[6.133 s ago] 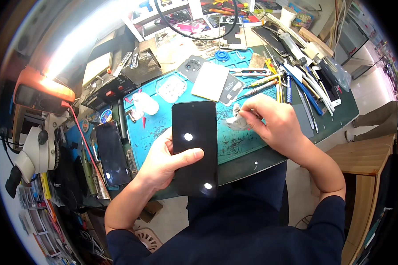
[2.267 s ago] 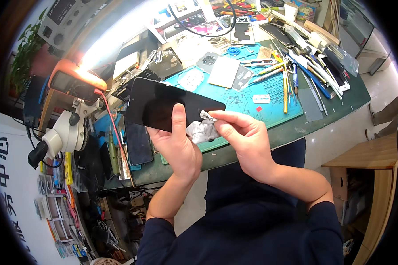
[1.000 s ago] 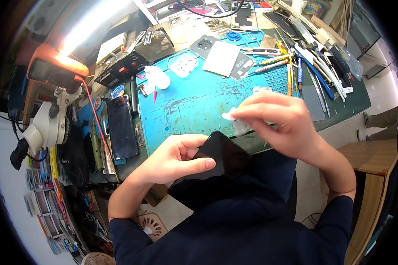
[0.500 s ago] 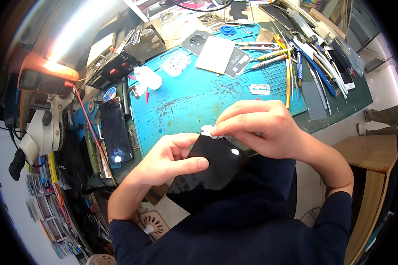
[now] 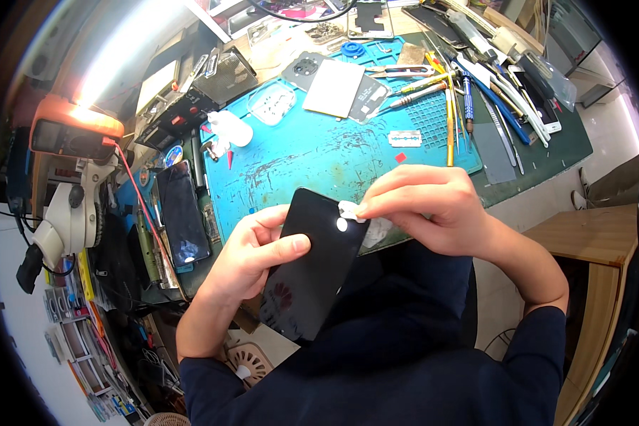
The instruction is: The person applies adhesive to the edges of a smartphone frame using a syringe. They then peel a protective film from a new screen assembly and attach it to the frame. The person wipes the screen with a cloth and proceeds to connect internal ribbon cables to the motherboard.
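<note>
A black smartphone (image 5: 318, 259) is held above the near edge of the mat, a faint red mark and pale lettering visible toward its lower end. My left hand (image 5: 252, 257) grips it along its left side, thumb on the glossy face and fingers underneath. Pinched between the thumb and fingers of my right hand (image 5: 433, 209) is a small crumpled white tissue (image 5: 347, 210). It touches the phone's upper right corner, beside a bright reflection. More whitish, see-through material (image 5: 376, 231) shows below the right fingers; its kind is unclear.
On the blue work mat (image 5: 277, 170) are a razor blade (image 5: 405, 138), a white bottle (image 5: 231, 129) and a white panel (image 5: 334, 89). Pens, tweezers and knives crowd the right side. Another dark phone (image 5: 182, 213) lies at left, near an orange multimeter (image 5: 74, 128).
The phone has turned more upright, and its red mark and lettering now show. My right hand and the tissue have shifted slightly right, to the phone's upper right corner.
</note>
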